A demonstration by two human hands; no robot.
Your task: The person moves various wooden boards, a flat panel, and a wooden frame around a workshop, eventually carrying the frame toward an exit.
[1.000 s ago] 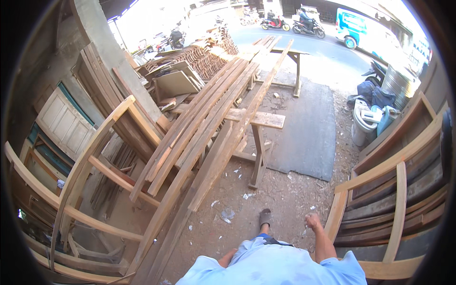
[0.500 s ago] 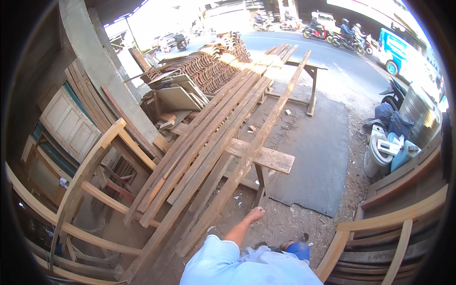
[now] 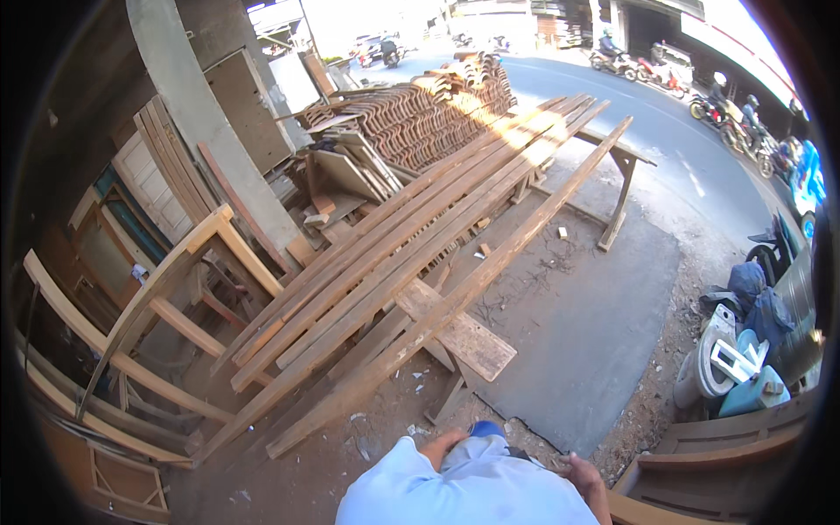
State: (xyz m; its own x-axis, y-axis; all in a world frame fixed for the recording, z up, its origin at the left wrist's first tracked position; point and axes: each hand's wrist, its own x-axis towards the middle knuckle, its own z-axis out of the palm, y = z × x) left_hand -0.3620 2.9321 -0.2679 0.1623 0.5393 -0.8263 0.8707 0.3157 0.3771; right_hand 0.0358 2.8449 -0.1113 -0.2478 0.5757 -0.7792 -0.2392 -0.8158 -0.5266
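My left hand [image 3: 444, 444] is low beside my light blue shirt [image 3: 472, 490], near a patch of blue shorts [image 3: 486, 429]. Its fingers are mostly hidden. On the other side of the shirt my right hand [image 3: 584, 475] is curled, and whatever it may hold cannot be made out. In front of me a long rough wooden beam [image 3: 455, 302] lies slanting across a trestle's top board [image 3: 472, 341]. Several more long planks [image 3: 411, 236] lie side by side to its left. Neither hand touches the wood.
Curved wooden frames [image 3: 166, 306] stand at left, with more brown woodwork [image 3: 726, 464] at lower right. Stacked roof tiles [image 3: 429, 114] sit behind the planks. A toilet bowl [image 3: 703, 372] and dark bags [image 3: 759, 297] are at right. Motorbikes [image 3: 744, 131] line the road.
My view has turned and moved nearer the beams. My left hand has drawn back from beside the trestle toward my body, and my right hand has come into view.
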